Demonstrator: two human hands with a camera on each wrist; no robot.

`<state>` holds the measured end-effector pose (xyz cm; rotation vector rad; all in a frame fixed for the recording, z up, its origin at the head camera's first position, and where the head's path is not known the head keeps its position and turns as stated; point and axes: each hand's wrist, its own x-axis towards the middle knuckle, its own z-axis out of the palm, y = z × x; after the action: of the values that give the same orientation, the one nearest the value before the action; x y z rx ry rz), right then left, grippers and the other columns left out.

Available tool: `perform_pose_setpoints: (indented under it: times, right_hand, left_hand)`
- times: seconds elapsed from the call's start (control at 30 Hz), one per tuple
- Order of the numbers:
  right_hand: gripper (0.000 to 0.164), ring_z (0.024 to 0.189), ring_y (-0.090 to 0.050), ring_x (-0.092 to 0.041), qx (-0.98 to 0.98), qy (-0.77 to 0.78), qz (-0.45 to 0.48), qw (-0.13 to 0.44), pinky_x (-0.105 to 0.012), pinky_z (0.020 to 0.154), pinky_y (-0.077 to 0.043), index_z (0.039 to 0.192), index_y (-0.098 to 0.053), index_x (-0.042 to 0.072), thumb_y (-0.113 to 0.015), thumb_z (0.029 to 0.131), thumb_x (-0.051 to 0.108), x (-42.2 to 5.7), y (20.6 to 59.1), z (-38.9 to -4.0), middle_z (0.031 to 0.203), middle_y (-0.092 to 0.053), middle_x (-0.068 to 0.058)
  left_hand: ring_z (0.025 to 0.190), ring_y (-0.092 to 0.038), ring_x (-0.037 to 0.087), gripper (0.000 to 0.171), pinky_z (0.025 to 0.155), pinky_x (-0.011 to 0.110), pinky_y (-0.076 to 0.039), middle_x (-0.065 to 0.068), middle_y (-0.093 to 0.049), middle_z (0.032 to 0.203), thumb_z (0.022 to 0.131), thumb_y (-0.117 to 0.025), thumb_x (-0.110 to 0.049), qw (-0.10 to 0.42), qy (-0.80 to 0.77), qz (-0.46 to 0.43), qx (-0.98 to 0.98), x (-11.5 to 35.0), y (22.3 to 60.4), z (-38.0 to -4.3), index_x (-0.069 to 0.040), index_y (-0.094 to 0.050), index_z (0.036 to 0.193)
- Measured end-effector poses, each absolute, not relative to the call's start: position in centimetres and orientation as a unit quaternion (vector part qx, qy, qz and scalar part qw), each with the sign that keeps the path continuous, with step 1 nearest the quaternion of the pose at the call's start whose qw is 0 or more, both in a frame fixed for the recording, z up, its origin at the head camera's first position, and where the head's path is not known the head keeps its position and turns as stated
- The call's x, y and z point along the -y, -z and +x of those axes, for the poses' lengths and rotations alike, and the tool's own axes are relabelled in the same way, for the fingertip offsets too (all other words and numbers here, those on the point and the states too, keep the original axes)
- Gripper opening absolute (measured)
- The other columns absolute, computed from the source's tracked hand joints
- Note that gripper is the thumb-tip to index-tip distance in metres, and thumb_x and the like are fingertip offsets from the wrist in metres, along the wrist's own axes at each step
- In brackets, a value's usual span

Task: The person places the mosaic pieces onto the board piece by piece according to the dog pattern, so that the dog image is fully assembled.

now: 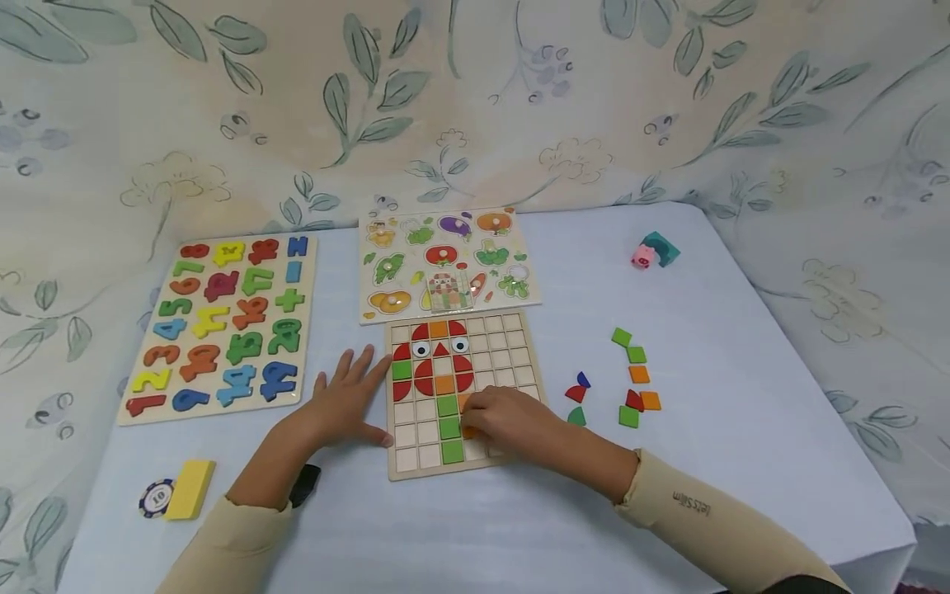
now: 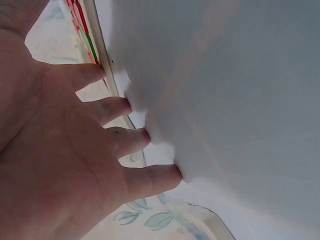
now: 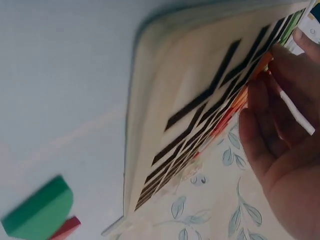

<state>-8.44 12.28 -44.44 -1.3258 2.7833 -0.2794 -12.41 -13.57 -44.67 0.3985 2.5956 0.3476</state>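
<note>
A wooden grid board [image 1: 508, 342] lies before me, with red, orange and green pieces and two eye pieces [image 1: 460, 346] set in its squares. My right hand [image 1: 523, 422] is over its lower middle, the fingertips pinching an orange square tile [image 1: 468, 431] mostly hidden beneath them. Another orange piece [image 1: 463, 401] shows just above. Below the bird-like pattern runs a column of green squares [image 1: 449, 427]. Spread flat, my left hand [image 1: 337, 408] rests on the table, its fingertips and thumb at the board's left edge. In the left wrist view its fingers [image 2: 150, 181] are straight.
A number puzzle [image 1: 223, 330] lies left and a vegetable puzzle [image 1: 401, 239] behind the board. Loose square tiles [image 1: 637, 355] and curved pieces [image 1: 576, 417] are scattered right. A pig figure [image 1: 643, 257] stands far right. Near left are a yellow block [image 1: 190, 490] and a round chip [image 1: 156, 498].
</note>
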Motion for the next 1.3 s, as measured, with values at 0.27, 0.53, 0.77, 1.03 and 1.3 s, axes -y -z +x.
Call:
perform_pose_setpoints:
  times: [0.27, 0.53, 0.77, 1.03, 1.3]
  right_hand:
    - [0.019, 0.093, -0.059, -0.009, -0.917, 0.100, -0.382, 0.049, -0.022, 0.080, -0.050, 0.098, -0.069, 0.016, -0.070, 0.080, 0.022, -12.7, 44.0, -8.6, 0.100, -0.062, 0.004]
    - [0.026, 0.075, -0.059, -0.018, -0.992, 0.074, -0.100, 0.034, -0.033, 0.066, -0.053, 0.100, -0.063, 0.007, -0.071, 0.079, 0.021, -23.1, 42.8, -10.5, 0.088, -0.063, -0.006]
    - [0.045, 0.066, -0.051, -0.021, -0.990, 0.048, 0.023, 0.131, -0.030, 0.051, -0.048, 0.107, -0.054, -0.003, -0.068, 0.080, 0.030, -29.9, 44.4, -9.8, 0.084, -0.058, -0.015]
    - [0.042, 0.070, -0.053, -0.025, -0.988, 0.069, 0.032, 0.135, -0.033, 0.055, -0.051, 0.105, -0.055, -0.002, -0.071, 0.077, 0.025, -30.2, 44.9, -10.3, 0.087, -0.058, -0.018]
    - [0.029, 0.085, -0.059, -0.023, -0.980, 0.169, -0.066, 0.084, -0.034, 0.067, -0.054, 0.101, -0.060, 0.007, -0.072, 0.077, 0.018, -25.4, 42.5, -10.2, 0.095, -0.062, -0.008]
  left_hand:
    - [0.136, 0.008, 0.040, 0.119, 0.098, 0.069, -0.002, 0.013, -0.003, 0.152, 0.053, -0.080, -0.051, 0.248, -0.145, 0.136, -0.948, 14.1, 44.8, -11.6, -0.020, -0.014, 0.146]
    - [0.136, 0.007, 0.039, 0.118, 0.098, 0.069, -0.003, 0.013, -0.002, 0.152, 0.054, -0.080, -0.051, 0.247, -0.135, 0.133, -0.950, 14.3, 44.8, -11.4, -0.020, -0.014, 0.146]
    - [0.136, 0.007, 0.039, 0.117, 0.098, 0.069, -0.002, 0.012, -0.002, 0.152, 0.053, -0.080, -0.052, 0.247, -0.130, 0.143, -0.950, 14.1, 44.7, -11.6, -0.021, -0.015, 0.146]
    - [0.137, 0.010, 0.037, 0.117, 0.100, 0.068, -0.002, 0.009, 0.000, 0.153, 0.054, -0.081, -0.049, 0.251, -0.131, 0.144, -0.948, 13.5, 44.6, -12.1, -0.023, -0.014, 0.146]
    - [0.136, 0.010, 0.037, 0.118, 0.100, 0.068, -0.002, 0.009, 0.001, 0.153, 0.054, -0.081, -0.050, 0.251, -0.121, 0.137, -0.951, 13.4, 44.4, -12.3, -0.022, -0.014, 0.146]
